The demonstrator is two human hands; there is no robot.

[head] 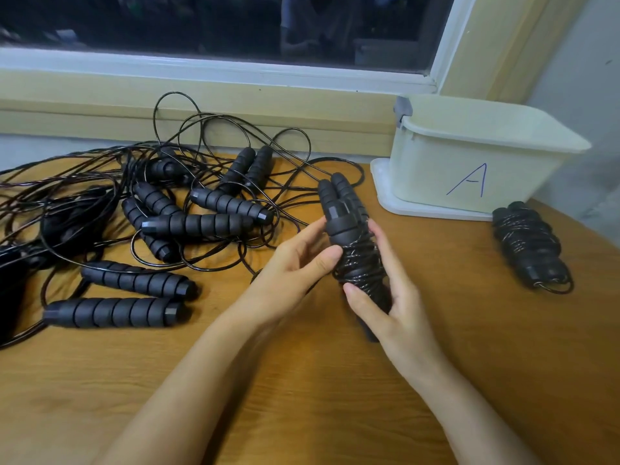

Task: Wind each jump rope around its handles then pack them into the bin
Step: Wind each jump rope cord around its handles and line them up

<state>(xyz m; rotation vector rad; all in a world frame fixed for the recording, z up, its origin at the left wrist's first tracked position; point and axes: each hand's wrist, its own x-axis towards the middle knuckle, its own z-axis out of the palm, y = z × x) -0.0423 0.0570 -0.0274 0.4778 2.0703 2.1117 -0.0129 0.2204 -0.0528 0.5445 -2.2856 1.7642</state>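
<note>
Your right fingers [379, 238] are clamped round the far side of the handle pair [339, 209], with the thumb across its lower end. That way the right hand [392, 317] keeps both handles pressed side by side, tipped up and away from you. Your left hand [288, 273] pinches the same pair from the other side, thumb pad on the wound rope [360, 263] and fingertips behind the foam. This looks meant to pin the turns so they do not spring loose.

The coil sits right between your two thumbs and covers only the lower part of the handles, so the winding looks unfinished. I cannot tell where the free end runs.

Beyond your right fingertips stands the bin [469, 169], marked A, and nothing lies between it and your hands. Further right of your right hand, a finished bundle [530, 243] lies on the table [302, 397], outside the bin.

Just past your left fingers sprawls the tangle of loose ropes [201, 209]. Its loops reach close under that hand and could snag whatever cord you draw in.
</note>
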